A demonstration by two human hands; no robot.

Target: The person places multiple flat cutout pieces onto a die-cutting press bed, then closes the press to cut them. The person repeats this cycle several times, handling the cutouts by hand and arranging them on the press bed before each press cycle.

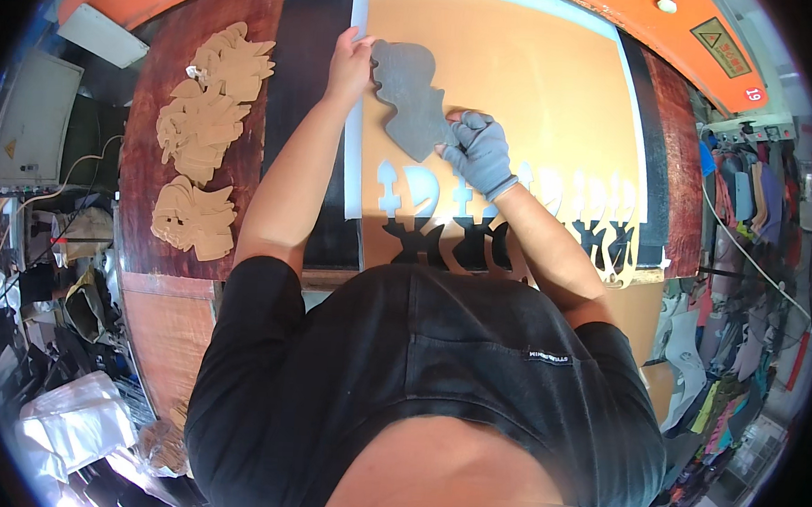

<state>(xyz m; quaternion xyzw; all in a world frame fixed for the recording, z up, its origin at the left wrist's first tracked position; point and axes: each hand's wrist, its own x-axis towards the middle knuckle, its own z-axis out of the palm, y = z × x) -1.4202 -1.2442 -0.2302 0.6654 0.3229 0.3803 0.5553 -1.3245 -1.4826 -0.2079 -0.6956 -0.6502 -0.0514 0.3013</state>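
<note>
A grey cutting die (pixel 409 98) with a wavy outline lies on a large tan sheet (pixel 543 86), near the sheet's left edge. At the die's upper left edge, my bare left hand (pixel 348 64) grips it, partly hidden behind its own wrist. My right hand (pixel 481 151), in a grey glove with bare fingertips, has its fingers curled round the die's lower right edge. Rows of shaped holes run along the near side of the sheet, with white and black surfaces showing through them. Beneath the tan sheet, a pale board (pixel 353 163) shows at its left border.
Piles of tan cut pieces (pixel 194 215) rest on the dark red tabletop (pixel 141 230) at left. Orange machine parts (pixel 684 29) span the far side. Coloured pieces (pixel 749 198) hang at right, near a loose cable (pixel 755 258). A grey cabinet (pixel 36 124) stands far left.
</note>
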